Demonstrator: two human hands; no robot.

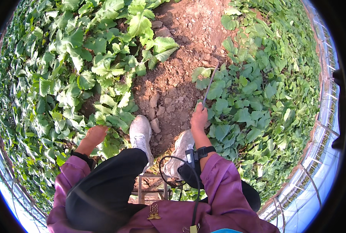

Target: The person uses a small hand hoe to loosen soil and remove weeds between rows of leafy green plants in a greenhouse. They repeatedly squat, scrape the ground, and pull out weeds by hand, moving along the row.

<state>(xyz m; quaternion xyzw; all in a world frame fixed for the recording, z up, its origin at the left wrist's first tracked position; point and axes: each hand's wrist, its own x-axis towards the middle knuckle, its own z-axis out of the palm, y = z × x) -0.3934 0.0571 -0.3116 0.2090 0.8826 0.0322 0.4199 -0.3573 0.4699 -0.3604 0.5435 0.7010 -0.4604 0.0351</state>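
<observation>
My right hand (pixel 199 117) is closed around a thin grey rod-like tool (pixel 210 83). It points up and slightly right, its far end by the leaves at the edge of the bare soil. Over to the left, my left hand (pixel 94 136) is down among broad, lobed green leaves (pixel 110 121) of low crop plants. The fingertips are partly hidden, so whether they grip a leaf cannot be made out.
Between two leafy beds runs a path of cloddy reddish soil (pixel 173 72), my white shoes (pixel 139 132) on it. Behind them stands a low stool frame (pixel 140 189). A black cable (pixel 196 186) loops from my right wrist device (pixel 191 157). Plastic sheeting (pixel 321 180) edges the right.
</observation>
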